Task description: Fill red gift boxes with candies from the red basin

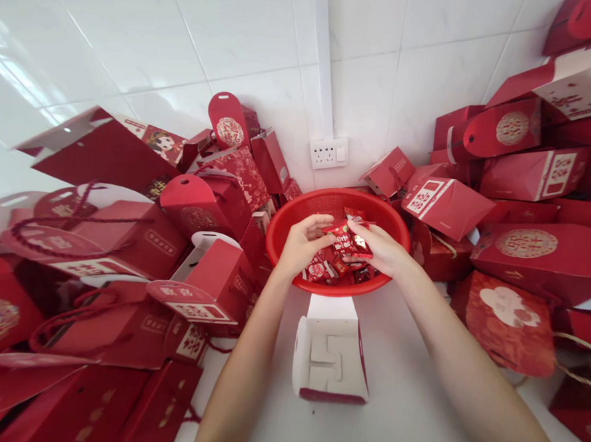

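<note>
Both my hands reach into a red plastic basket that holds several red candy packets. My left hand is curled, its fingertips pinching the edge of a red wrapped candy. My right hand is closed on the same small bunch of candy packets from the right. Just in front of the basket stands an open red gift box with its white inside and flaps showing, empty as far as I can see.
Piles of red gift boxes with cord handles crowd the left side, and more red boxes stack up on the right. A white tiled wall with a power socket is behind the basket. The white tabletop runs between my forearms.
</note>
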`<state>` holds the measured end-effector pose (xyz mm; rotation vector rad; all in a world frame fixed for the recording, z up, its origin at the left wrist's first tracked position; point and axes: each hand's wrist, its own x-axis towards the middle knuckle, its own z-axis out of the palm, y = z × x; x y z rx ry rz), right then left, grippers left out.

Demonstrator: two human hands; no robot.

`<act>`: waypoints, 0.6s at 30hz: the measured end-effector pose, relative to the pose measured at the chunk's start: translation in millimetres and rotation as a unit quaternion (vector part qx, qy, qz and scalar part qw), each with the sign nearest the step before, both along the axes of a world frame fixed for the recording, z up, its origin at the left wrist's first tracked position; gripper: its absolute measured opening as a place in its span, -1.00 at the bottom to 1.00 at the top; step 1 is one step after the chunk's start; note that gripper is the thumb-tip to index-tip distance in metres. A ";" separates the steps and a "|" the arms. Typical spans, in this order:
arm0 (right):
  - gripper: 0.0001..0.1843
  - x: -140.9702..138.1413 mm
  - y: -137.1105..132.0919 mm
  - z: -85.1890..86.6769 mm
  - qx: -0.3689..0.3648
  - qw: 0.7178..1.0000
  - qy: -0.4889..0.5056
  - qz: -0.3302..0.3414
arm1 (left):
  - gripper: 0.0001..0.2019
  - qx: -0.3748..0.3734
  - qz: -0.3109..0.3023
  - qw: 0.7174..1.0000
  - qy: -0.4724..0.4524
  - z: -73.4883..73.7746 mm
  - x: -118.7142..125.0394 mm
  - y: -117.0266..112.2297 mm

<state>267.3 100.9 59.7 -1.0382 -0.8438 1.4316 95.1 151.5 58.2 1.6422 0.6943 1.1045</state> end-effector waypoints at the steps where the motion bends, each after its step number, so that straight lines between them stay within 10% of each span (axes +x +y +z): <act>1: -0.77 0.1 -0.5 0.4 -0.002 1.000 -0.006 0.005 | -0.57 0.004 0.001 1.000 -0.003 -0.4 0.7 -0.2; 12: -0.65 -0.2 -0.3 -3.4 0.066 0.997 0.005 -0.029 | -0.60 0.021 0.026 0.997 0.071 -9.7 -0.6 3.2; 18: -0.75 0.0 3.1 -1.5 0.048 0.987 0.065 -0.135 | -0.70 0.090 -0.070 0.935 0.337 -14.2 3.6 3.2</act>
